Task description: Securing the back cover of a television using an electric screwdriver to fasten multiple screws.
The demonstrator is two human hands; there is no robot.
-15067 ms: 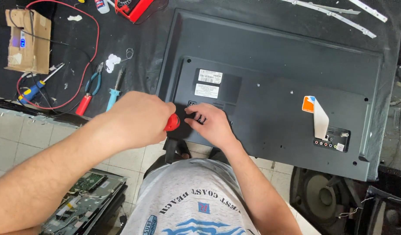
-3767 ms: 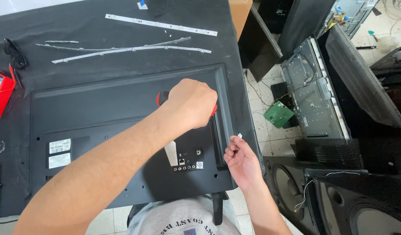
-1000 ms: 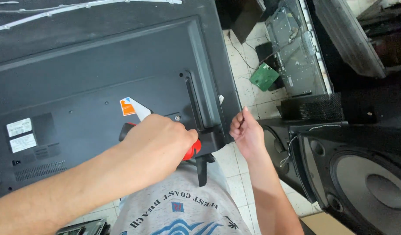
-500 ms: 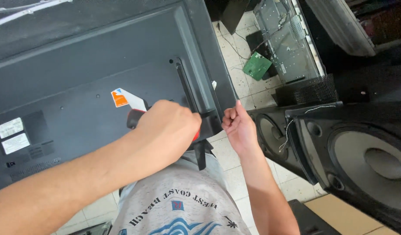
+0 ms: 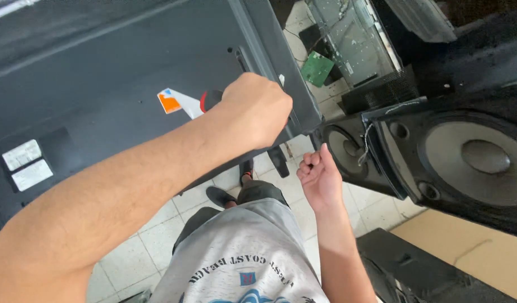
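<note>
A dark grey flat-screen back panel [image 5: 101, 84] lies face down on a bench in front of me. My left hand [image 5: 258, 109] is clenched around a red-and-black screwdriver handle [image 5: 208, 100], pressed against the panel near its right edge, beside an orange-and-white sticker [image 5: 171, 102]. The tool's tip is hidden under my fist. Below the panel's corner my right hand [image 5: 320, 177] hovers over the floor, apart from the panel. Its fingers are curled together, and I cannot see whether anything lies inside them.
Two white labels [image 5: 25, 163] sit on the panel's left part. A large black loudspeaker [image 5: 472, 157] and a smaller one [image 5: 348, 151] stand close on the right. A green circuit board [image 5: 317, 67] and a stripped screen chassis [image 5: 354, 39] lie on the tiled floor. Cardboard [image 5: 466, 252] is at the lower right.
My left hand with the screwdriver has shifted toward the panel's right edge. My right hand has dropped away from the panel's edge and hangs lower, fingers curled.
</note>
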